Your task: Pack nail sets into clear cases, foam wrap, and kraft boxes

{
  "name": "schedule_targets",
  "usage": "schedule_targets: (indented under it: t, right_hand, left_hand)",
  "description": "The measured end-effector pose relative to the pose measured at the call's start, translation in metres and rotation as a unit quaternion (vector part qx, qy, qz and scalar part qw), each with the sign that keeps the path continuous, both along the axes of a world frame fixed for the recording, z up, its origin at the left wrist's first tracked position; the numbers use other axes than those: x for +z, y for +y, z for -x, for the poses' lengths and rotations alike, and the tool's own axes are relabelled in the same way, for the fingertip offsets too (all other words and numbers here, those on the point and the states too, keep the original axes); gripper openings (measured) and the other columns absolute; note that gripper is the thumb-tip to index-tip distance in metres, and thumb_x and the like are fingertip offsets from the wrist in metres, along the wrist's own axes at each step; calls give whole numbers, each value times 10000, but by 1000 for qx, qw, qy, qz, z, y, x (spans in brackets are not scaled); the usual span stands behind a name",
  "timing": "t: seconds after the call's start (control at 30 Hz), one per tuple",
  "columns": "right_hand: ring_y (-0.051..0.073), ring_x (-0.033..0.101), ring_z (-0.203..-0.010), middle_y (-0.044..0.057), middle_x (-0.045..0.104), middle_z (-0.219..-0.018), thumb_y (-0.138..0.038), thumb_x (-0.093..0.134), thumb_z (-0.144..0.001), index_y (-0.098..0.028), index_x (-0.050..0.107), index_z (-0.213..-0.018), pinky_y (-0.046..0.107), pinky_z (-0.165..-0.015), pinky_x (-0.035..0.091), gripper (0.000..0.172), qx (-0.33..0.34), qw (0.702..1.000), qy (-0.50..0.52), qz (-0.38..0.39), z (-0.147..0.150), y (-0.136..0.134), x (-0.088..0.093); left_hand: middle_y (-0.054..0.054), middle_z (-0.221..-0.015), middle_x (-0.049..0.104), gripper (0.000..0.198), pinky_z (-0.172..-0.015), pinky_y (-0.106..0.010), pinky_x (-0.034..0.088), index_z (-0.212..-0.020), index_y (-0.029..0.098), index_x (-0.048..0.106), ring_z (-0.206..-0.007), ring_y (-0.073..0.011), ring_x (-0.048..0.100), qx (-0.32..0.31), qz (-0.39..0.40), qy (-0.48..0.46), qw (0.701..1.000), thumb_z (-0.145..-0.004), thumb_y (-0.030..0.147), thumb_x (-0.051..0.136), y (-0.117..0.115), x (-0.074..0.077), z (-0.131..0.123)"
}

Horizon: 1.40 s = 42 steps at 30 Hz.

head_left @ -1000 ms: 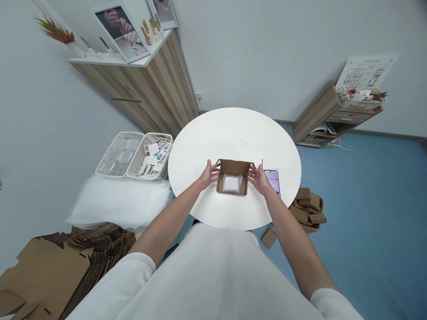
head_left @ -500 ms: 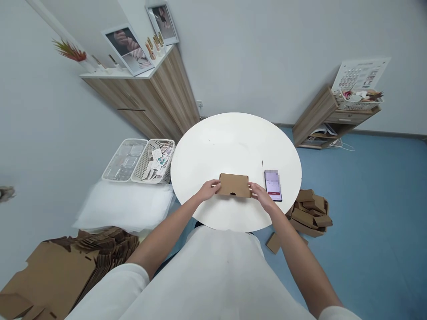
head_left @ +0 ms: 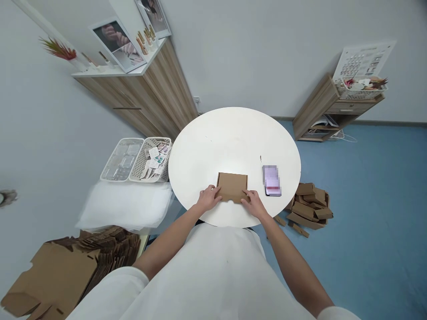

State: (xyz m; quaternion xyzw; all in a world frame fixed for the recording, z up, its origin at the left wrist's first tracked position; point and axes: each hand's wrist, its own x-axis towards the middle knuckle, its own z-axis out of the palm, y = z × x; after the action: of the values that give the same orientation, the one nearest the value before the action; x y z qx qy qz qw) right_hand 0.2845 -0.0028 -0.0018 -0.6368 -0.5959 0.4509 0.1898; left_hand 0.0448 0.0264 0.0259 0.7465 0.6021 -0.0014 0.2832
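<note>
Your left hand and right hand clasped the box at eight and four o'clock; uneven pressing could crease it.

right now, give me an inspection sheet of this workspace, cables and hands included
Surface: white round table, small dark mark toward its right
Things in hand: cardboard box, lid down; front flap tucked or not, cannot tell
Clutter: phone right of the box; box pile on the floor
Hands: left hand and right hand at the box's near corners
Cables: pale cord by the shelf unit
Surroundings: wood-grain cabinet; flattened cardboard at left
</note>
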Motion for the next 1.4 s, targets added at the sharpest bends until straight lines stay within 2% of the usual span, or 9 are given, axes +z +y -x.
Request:
schedule_targets:
  t: [0.1, 0.27, 0.5, 0.7, 0.83, 0.9, 1.07, 1.23, 1.4]
  right_hand:
    - [238, 407, -1125, 84, 377, -1196, -389, 502, -755, -270, 405, -1260, 380, -937, 353, 528, 17, 999, -42, -21, 1, -2, 0]
    - [290, 285, -1220, 94, 302, -1314, -425, 537, -730, -276, 411, -1256, 433, -956, 301, 560, 27, 994, -93, -49, -2, -5, 5]
    - [273, 404, -1128, 69, 477, -1214, -379, 540, -728, -268, 486, -1174, 446, -928, 313, 463, 37, 992, -103, -56, -1, -8, 13]
    - [245, 462, -1086, 76, 510, -1146, -369, 589, -683, -252, 516, -1133, 407, -927, 351, 470, -12, 999, -30, -27, 8, -6, 22]
    - [243, 454, -1101, 62, 490, -1167, -407, 629, -639, -280, 467, -1186, 413, -930, 355, 584, -41, 999, 11, -26, 0, -3, 33]
    - [230, 464, -1089, 59, 482, -1178, -424, 626, -645, -280, 440, -1212, 401, -930, 358, 614, -42, 997, 54, -33, -5, 1, 37]
    - [206, 496, -1020, 56, 510, -1118, -499, 446, -775, -276, 449, -1222, 386, -897, 378, 500, -63, 993, 95, -18, -10, 15, 46]
    - [220, 472, -1040, 61, 530, -1075, -514, 367, -807, -272, 505, -1184, 405, -915, 351, 469, -81, 995, 40, -40, -4, 27, 49]
    - [223, 523, -932, 65, 562, -991, -522, 405, -788, -261, 581, -1095, 404, -865, 389, 440, -117, 991, 36, -50, 1, 31, 50]
  left_hand:
    - [-100, -1215, 434, 502, -927, -448, 294, -1265, 297, 371, -1124, -283, 420, -1, -16, 1, 1000, -791, 439, 456, -4, -4, -1]
    - [-105, -1383, 274, 556, -990, -470, 211, -1283, 276, 338, -1272, -299, 226, 24, -26, -33, 999, -781, 479, 465, -7, -1, 3]
    - [-68, -1190, 510, 546, -967, -450, 254, -1257, 273, 359, -1149, -271, 412, 52, -2, -94, 994, -751, 402, 519, -10, -1, 4]
    - [-86, -1217, 466, 777, -952, -417, 305, -1302, 263, 297, -1114, -269, 440, 62, 1, -161, 985, -620, 347, 661, -13, 0, -2]
    - [-82, -1138, 446, 899, -902, -385, 369, -1320, 254, 282, -1031, -254, 478, 78, -15, -191, 978, -547, 400, 718, -10, 8, -2]
    - [-74, -1085, 447, 798, -854, -350, 404, -1311, 251, 305, -973, -228, 495, 84, -27, -211, 974, -618, 401, 670, -7, 12, -1]
    - [-65, -941, 470, 432, -774, -326, 428, -1234, 238, 418, -842, -190, 512, 102, -13, -210, 972, -814, 331, 444, 6, 17, -2]
    - [-75, -991, 447, 438, -753, -317, 433, -1237, 223, 409, -839, -186, 511, 121, -31, -164, 978, -816, 338, 442, 15, 21, -8]
    - [-73, -927, 484, 434, -744, -334, 429, -1209, 198, 439, -861, -215, 505, 111, -77, -113, 984, -793, 315, 477, 15, 25, -9]
